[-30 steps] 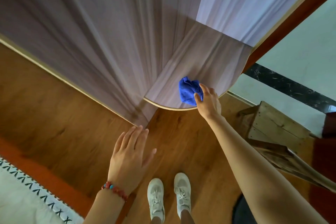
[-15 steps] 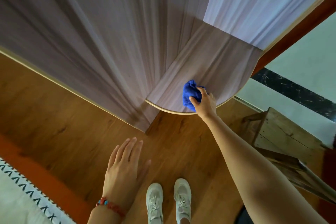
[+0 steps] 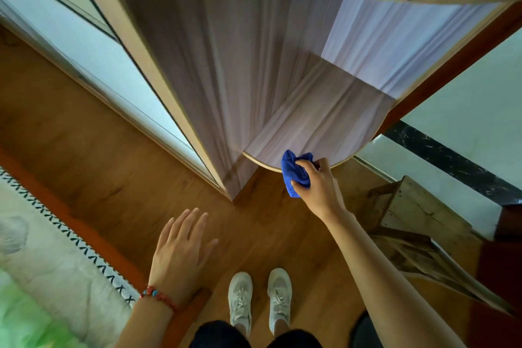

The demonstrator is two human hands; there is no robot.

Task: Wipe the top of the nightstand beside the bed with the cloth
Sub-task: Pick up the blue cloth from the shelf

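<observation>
The nightstand top (image 3: 324, 121) is a pale wood-grain surface with a rounded front edge, set against a tall panel of the same wood. My right hand (image 3: 319, 186) grips a bunched blue cloth (image 3: 295, 171) right at that front edge; part of the cloth hangs past the rim over the floor. My left hand (image 3: 180, 251) hovers lower left over the floor, fingers spread, holding nothing, with a red bead bracelet at the wrist.
The bed (image 3: 42, 248) with its patterned cover and orange frame lies at the lower left. A wooden stool (image 3: 409, 220) stands right of the nightstand. A glass door (image 3: 84, 45) runs along the left. My white shoes (image 3: 260, 299) stand on the wood floor.
My right hand has drawn the cloth back toward me, from on the top to its front edge. The camera tilted up, showing the glass door and more of the bed.
</observation>
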